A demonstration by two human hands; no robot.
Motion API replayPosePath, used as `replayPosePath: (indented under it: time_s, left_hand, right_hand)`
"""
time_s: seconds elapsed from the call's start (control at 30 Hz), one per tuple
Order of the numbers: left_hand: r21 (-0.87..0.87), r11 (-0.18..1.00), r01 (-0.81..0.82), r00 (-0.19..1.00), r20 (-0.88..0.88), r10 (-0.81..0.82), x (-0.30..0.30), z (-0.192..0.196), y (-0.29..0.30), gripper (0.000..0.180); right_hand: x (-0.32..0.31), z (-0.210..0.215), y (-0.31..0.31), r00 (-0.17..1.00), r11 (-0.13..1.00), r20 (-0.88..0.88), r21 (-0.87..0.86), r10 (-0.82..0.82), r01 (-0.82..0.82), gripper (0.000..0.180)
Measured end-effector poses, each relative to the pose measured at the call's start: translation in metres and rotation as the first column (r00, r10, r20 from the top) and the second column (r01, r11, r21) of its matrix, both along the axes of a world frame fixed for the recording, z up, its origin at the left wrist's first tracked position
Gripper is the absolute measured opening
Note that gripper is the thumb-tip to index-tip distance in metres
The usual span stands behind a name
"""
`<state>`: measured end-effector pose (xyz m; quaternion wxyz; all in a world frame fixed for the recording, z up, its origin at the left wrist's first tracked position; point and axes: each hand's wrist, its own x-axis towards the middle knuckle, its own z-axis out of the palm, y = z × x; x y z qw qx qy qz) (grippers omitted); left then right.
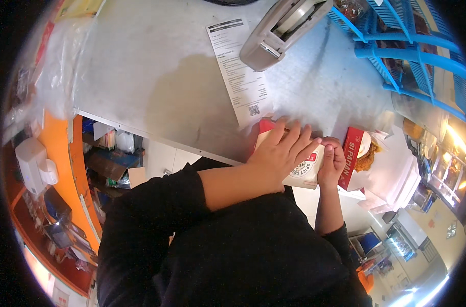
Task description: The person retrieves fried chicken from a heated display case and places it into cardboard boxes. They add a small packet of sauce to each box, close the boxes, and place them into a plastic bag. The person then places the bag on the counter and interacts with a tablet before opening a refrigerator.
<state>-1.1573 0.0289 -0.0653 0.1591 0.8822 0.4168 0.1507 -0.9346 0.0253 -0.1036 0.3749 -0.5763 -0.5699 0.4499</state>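
A cream and red cardboard food box point(307, 177) sits at the table's near edge, close against my body. My left hand point(279, 156) lies across its top with the fingers stretched out and spread, covering much of the lid. At the box's right side my right hand point(332, 162) grips the edge, its fingers curled and the thumb up by the corner. Just right of that hand stands a red-sided open food box point(351, 153), holding a browned fried piece point(366, 160) and a white mound point(365, 142).
A long printed receipt point(236, 71) lies beyond the box, beside a grey tape dispenser point(263, 51). Blue plastic racks point(417, 53) stand far right, above white paper packaging point(396, 176). Clear plastic bags point(61, 66) hang at left, near a white label printer point(34, 162).
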Motion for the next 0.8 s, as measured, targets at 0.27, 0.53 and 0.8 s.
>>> replayPosePath:
  time_s: [0.27,0.53,0.8]
  left_hand:
    - [-0.123,0.992,-0.003,1.000,-0.021,0.001,-0.038,0.026,0.000,0.096]
    - [-0.390,0.910,-0.140,0.980,-0.187,0.070,-0.123,0.056,0.054,0.126]
    - [-0.453,0.878,-0.154,0.978,-0.197,0.070,-0.123,0.042,0.064,0.124]
  right_hand:
    - [-0.036,0.036,0.011,0.993,0.994,-0.110,-0.102,0.036,-0.047,0.022]
    - [-0.169,0.066,0.139,0.958,0.936,-0.259,-0.351,-0.122,0.024,0.034]
    - [-0.189,0.099,0.110,0.955,0.889,-0.283,-0.455,-0.093,-0.048,0.025]
